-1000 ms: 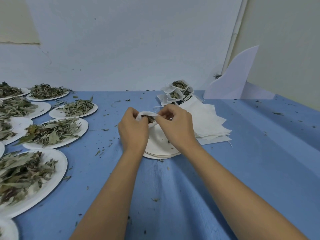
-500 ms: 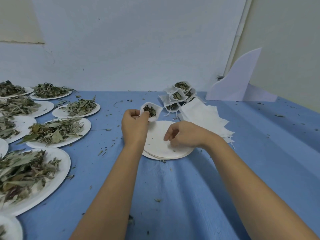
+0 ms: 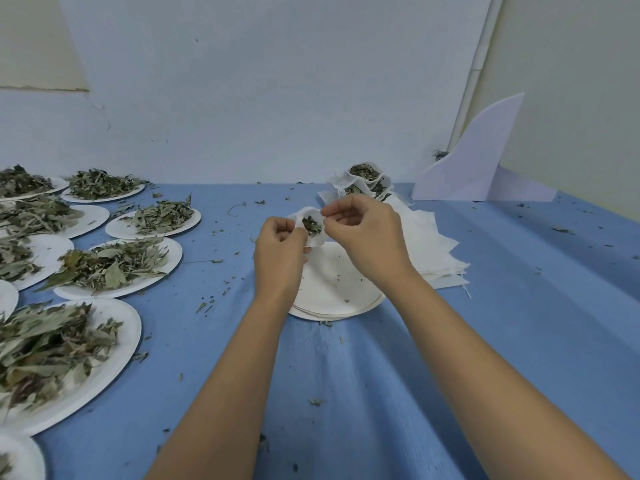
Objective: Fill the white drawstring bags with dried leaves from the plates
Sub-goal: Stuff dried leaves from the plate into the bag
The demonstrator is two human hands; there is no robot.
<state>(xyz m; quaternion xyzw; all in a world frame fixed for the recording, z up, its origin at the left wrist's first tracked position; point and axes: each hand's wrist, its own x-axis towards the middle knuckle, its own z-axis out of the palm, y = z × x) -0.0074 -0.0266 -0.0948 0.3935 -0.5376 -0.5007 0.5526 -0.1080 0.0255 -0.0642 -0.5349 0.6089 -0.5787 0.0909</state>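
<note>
1. Left hand (image 3: 280, 251) grips small white drawstring bag (image 3: 318, 239), dried leaves (image 3: 311, 225) inside, above stacked white paper plates (image 3: 332, 289), so spills land there.
2. Right hand (image 3: 367, 233) pinches its rim, likely keeping mouth open.

Soft, even, cool light fills the scene, without glare. Only faint shadows lie under the plates (image 3: 128, 317) on the blue tabletop (image 3: 519, 323). Wide-angle distortion bends the edges. Focus is slightly soft throughout, and the nearest leaves (image 3: 41, 348) look smeared.
</note>
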